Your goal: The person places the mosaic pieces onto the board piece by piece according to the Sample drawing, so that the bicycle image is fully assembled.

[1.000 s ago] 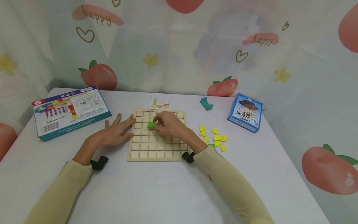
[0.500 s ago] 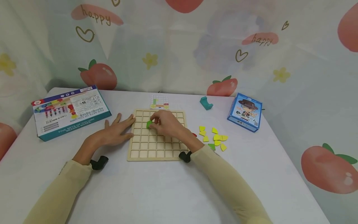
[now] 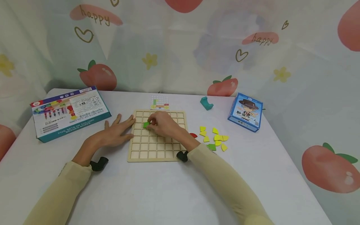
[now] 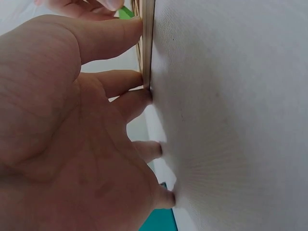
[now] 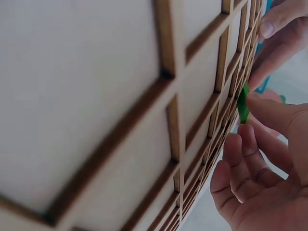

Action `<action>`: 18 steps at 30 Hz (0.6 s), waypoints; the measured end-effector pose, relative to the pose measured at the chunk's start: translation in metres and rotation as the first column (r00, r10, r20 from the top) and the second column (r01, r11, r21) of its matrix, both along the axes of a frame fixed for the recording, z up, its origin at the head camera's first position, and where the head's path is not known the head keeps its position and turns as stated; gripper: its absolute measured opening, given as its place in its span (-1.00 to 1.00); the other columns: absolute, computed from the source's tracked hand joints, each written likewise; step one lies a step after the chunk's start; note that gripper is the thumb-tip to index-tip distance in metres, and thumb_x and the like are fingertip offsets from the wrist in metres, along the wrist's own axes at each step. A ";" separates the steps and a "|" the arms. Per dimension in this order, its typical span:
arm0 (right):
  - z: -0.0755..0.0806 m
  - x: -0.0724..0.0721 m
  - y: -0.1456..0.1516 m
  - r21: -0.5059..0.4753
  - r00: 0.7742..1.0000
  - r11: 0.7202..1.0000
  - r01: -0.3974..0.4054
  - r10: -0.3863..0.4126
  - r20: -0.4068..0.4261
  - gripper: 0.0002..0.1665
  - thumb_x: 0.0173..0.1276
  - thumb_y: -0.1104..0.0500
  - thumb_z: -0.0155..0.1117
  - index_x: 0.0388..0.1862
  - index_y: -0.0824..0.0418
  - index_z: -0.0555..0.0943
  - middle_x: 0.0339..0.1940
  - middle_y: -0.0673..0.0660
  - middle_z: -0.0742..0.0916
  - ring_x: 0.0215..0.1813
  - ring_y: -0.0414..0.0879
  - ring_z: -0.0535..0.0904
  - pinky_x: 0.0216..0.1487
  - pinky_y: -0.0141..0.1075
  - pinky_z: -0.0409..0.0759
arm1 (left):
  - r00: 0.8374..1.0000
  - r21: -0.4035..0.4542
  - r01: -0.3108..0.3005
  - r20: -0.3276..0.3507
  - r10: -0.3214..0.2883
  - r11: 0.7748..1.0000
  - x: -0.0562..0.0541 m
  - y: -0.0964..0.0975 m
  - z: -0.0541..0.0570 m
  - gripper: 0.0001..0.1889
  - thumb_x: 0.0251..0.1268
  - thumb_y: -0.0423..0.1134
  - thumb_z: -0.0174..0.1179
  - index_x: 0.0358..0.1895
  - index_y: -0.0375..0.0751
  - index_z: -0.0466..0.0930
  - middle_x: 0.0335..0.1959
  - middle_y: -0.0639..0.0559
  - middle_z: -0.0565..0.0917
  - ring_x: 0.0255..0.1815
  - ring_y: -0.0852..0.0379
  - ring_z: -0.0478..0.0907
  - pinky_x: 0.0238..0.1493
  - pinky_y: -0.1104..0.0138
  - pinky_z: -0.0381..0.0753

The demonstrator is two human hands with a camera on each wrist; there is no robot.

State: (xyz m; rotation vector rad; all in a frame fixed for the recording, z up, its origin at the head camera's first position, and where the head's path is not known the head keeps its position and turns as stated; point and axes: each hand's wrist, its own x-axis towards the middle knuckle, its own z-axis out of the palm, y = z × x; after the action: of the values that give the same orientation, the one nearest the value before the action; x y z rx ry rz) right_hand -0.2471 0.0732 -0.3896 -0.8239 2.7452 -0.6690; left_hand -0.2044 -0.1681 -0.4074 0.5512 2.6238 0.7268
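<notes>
A wooden grid board (image 3: pixel 153 158) with square cells lies on the white table. Over its upper left part my right hand (image 3: pixel 164 125) pinches a small green square tile (image 3: pixel 146 125) between thumb and fingers. In the right wrist view the green tile (image 5: pixel 243 103) stands tilted, its edge right at the grid. My left hand (image 3: pixel 116 132) lies with fingers spread at the board's left edge. The left wrist view shows its thumb and nearest fingertips (image 4: pixel 132 29) against the board's side, the others on the table.
Right of the board lie several yellow pieces (image 3: pixel 217 137), green pieces (image 3: pixel 212 147) and a red piece (image 3: pixel 193 135). Behind it is a pattern card (image 3: pixel 159 102). A teal curved block (image 3: pixel 206 103) and a blue box (image 3: pixel 245 112) stand back right, a larger box (image 3: pixel 70 114) left.
My right hand has moved a little to the left over the board with the green tile, which turned as it went. The left hand has stayed at the board's edge.
</notes>
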 end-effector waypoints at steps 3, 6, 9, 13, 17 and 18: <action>-0.001 0.000 -0.001 0.018 1.000 1.000 0.000 0.000 0.008 -0.64 0.52 0.05 0.42 0.13 0.25 0.76 -0.14 0.13 0.78 -0.19 -0.14 0.62 -0.16 -0.39 0.57 | 1.000 0.001 -0.001 0.001 0.001 1.000 0.000 0.000 0.001 -0.23 0.64 -0.09 0.10 0.74 -0.17 0.00 0.79 -0.25 -0.09 0.73 -0.58 -0.47 0.42 -0.69 -0.53; -0.001 0.000 -0.002 0.030 1.000 1.000 -0.007 0.007 0.003 -0.64 0.51 0.05 0.42 0.13 0.26 0.76 -0.13 0.14 0.79 -0.16 -0.13 0.64 -0.11 -0.35 0.61 | 1.000 0.001 0.001 -0.001 -0.001 1.000 0.001 0.000 0.002 -0.23 0.64 -0.09 0.10 0.74 -0.18 0.00 0.79 -0.26 -0.09 0.73 -0.59 -0.47 0.41 -0.69 -0.52; -0.001 -0.001 -0.002 0.034 1.000 0.999 -0.016 0.016 -0.003 -0.64 0.51 0.06 0.42 0.13 0.27 0.76 -0.14 0.14 0.80 -0.15 -0.12 0.65 -0.08 -0.32 0.64 | 1.000 0.000 0.003 -0.002 -0.003 1.000 0.002 0.000 0.003 -0.23 0.64 -0.09 0.10 0.74 -0.18 0.00 0.79 -0.26 -0.10 0.73 -0.58 -0.47 0.41 -0.69 -0.52; -0.002 -0.001 -0.002 0.037 1.000 0.999 -0.021 0.021 0.001 -0.63 0.51 0.07 0.42 0.14 0.28 0.75 -0.14 0.14 0.81 -0.13 -0.11 0.65 -0.04 -0.31 0.65 | 1.000 0.000 0.000 0.003 0.000 1.000 0.002 0.001 0.004 -0.23 0.65 -0.08 0.10 0.74 -0.18 -0.01 0.79 -0.25 -0.10 0.73 -0.57 -0.47 0.42 -0.68 -0.52; -0.002 -0.002 -0.002 0.039 1.000 0.999 -0.021 0.021 0.011 -0.63 0.52 0.07 0.41 0.15 0.27 0.75 -0.16 0.13 0.80 -0.14 -0.12 0.64 -0.06 -0.32 0.63 | 1.000 0.001 0.001 0.002 -0.001 1.000 0.001 0.001 0.003 -0.23 0.64 -0.06 0.11 0.74 -0.17 0.00 0.79 -0.25 -0.09 0.73 -0.58 -0.46 0.42 -0.68 -0.51; -0.002 -0.002 -0.002 0.041 1.000 0.999 -0.022 0.022 0.010 -0.63 0.52 0.07 0.41 0.15 0.27 0.75 -0.17 0.12 0.80 -0.15 -0.13 0.63 -0.06 -0.32 0.62 | 1.000 0.003 0.003 0.000 -0.003 1.000 0.001 0.001 0.002 -0.22 0.64 -0.06 0.11 0.74 -0.17 0.00 0.79 -0.25 -0.08 0.73 -0.58 -0.46 0.42 -0.69 -0.51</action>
State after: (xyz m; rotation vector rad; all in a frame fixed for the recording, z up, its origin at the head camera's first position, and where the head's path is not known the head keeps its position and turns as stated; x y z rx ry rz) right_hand -0.2488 0.0710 -0.3918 -0.8384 2.7277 -0.6081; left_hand -0.2029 -0.1671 -0.4051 0.5554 2.6216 0.7300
